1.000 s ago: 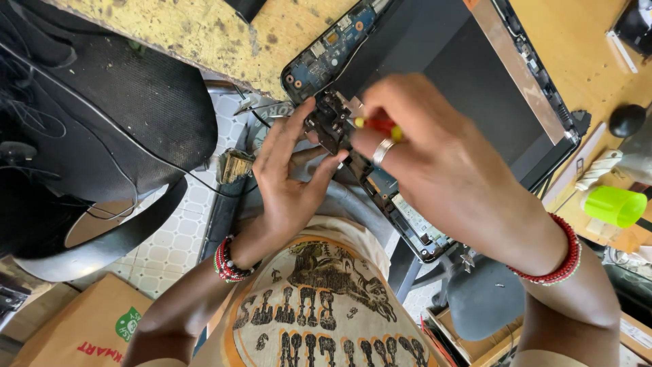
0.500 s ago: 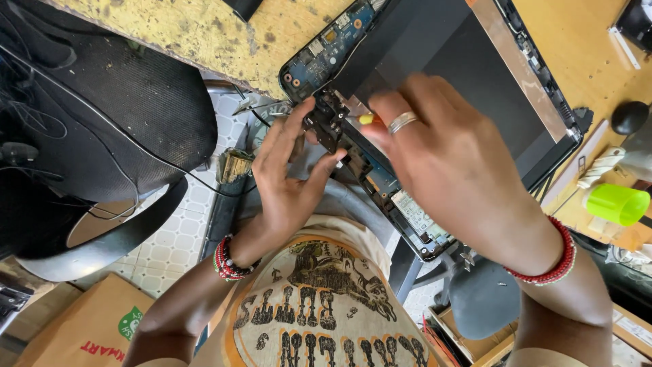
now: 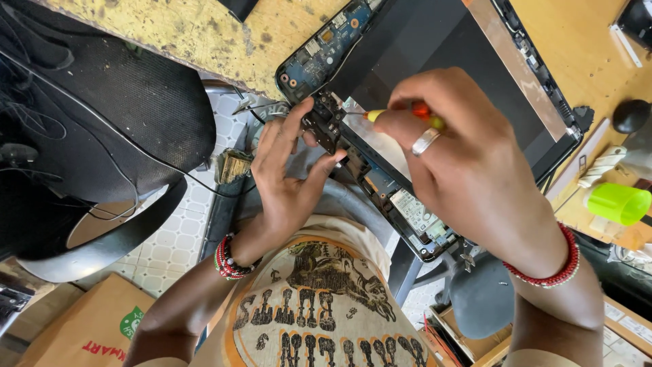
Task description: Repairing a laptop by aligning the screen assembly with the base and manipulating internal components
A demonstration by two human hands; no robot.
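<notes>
Right hand (image 3: 468,163) has rolled back since half a second ago: screwdriver (image 3: 401,113) shows again, yellow-and-red handle out past the knuckles, tip at the hinge (image 3: 324,122).

Step looks like driving a hinge screw on the opened laptop (image 3: 435,61). To do it well: keep the shaft square to the screw, press down before turning, turn with the fingertips only, keep the bracket from twisting.

Left hand (image 3: 288,180), nearer the body: fingers spread, not closed; thumb and fingertips press on the hinge from the left, steadying it.

Right hand, above and farther out: curled tight round the screwdriver, ring finger on top.

Laptop lies under both hands, board edge (image 3: 407,204) exposed below the right palm. Green cup (image 3: 617,202) sits well right of the right wrist.
</notes>
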